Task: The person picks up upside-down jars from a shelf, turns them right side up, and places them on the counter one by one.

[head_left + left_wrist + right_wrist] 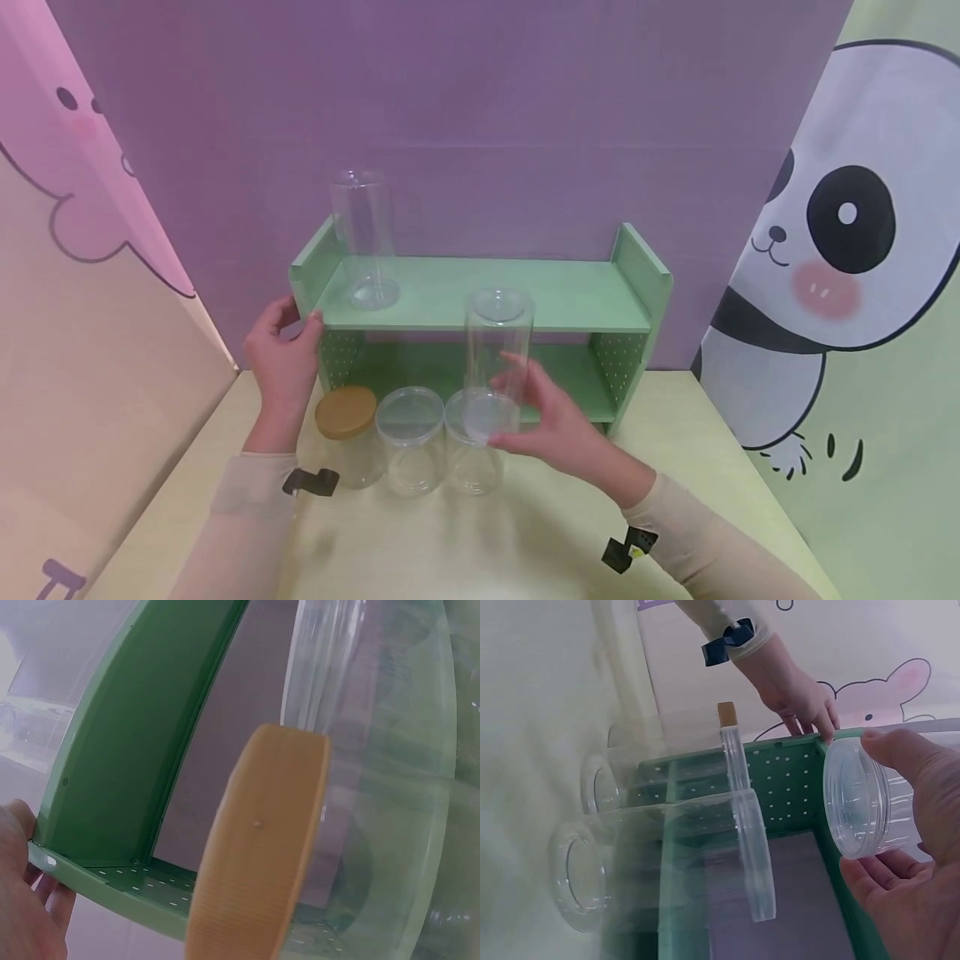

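My right hand (551,421) grips a tall clear jar (498,321) near its lower end, in front of the green two-tier shelf (487,292). In the right wrist view, thumb and fingers wrap around this clear jar (855,799). My left hand (283,358) holds the shelf's left end panel at the upper board, thumb on the front edge and fingers around the outside. Another tall clear jar (363,233) stands on the top board at the left.
Before the shelf, a jar with a tan lid (346,412) and two jars with clear lids, one in the middle (410,417) and one at the right (474,467), stand in a row on the pale table (420,550). A purple panel (480,100) rises behind the shelf.
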`<move>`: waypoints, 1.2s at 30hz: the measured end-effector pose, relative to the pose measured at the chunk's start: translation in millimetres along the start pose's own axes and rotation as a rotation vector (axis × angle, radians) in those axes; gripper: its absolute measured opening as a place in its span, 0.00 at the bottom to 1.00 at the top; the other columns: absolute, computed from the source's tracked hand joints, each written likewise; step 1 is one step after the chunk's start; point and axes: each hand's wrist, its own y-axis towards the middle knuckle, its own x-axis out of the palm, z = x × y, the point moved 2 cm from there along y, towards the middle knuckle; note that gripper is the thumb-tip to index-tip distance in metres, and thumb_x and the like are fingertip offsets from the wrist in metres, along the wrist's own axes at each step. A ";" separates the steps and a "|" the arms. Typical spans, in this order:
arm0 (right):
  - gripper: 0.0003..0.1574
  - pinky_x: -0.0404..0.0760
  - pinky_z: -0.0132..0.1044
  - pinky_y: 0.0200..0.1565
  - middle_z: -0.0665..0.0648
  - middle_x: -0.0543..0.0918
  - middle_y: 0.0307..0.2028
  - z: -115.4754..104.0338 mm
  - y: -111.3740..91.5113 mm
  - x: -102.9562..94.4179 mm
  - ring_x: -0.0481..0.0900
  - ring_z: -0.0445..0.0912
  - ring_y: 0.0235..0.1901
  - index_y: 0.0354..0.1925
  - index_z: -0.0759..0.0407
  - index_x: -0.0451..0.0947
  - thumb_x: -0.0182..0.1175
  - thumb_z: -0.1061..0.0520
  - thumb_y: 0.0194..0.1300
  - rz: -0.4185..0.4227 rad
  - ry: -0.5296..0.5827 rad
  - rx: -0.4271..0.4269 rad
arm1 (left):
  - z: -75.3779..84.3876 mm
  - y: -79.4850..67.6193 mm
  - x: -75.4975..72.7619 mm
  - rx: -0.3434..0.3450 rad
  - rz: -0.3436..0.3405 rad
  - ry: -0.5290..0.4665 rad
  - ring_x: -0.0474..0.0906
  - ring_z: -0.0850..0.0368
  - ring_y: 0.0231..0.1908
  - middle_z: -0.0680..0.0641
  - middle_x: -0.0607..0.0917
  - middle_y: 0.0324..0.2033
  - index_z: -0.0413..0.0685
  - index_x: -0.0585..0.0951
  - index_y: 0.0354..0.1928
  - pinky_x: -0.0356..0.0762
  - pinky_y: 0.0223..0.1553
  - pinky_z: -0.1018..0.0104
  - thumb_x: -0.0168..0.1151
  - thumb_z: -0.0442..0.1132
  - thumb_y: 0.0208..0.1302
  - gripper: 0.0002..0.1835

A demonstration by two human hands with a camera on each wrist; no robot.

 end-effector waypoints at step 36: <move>0.66 0.83 0.50 0.69 0.59 0.85 0.65 6.2 -19.6 29.4 0.84 0.55 0.64 0.84 0.55 0.59 0.85 0.64 0.57 -0.066 -0.010 -0.077 | 115.1 -86.8 52.3 0.109 -0.927 -0.258 0.80 0.42 0.63 0.40 0.78 0.71 0.42 0.71 0.76 0.86 0.60 0.43 0.74 0.67 0.69 0.47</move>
